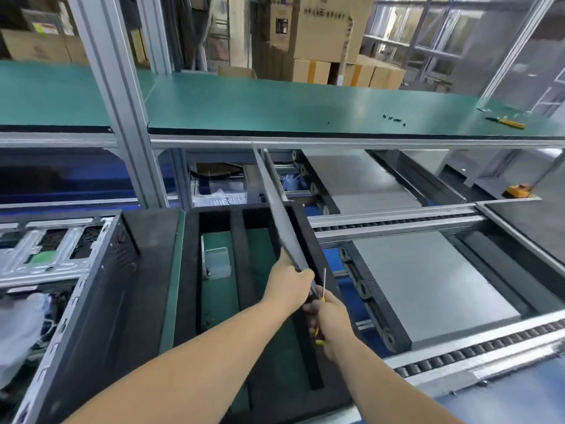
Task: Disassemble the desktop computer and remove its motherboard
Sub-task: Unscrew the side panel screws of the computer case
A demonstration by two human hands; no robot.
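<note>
The opened black computer case (101, 295) lies at the left with its metal frame and cables exposed. My left hand (287, 286) grips the near edge of a thin grey side panel (273, 206), which stands on edge and runs away from me over a black foam-lined tray (189, 270). My right hand (328, 319) is just below, holding a yellow-handled screwdriver (323, 286) with its shaft pointing up, and it also touches the panel's near end.
A green bench top (275, 108) runs across the back with several small black screws (394, 119) and another yellow screwdriver (506, 122) on it. Grey pallets (428, 276) sit on a roller conveyor at the right. Aluminium posts (116, 96) stand at the left.
</note>
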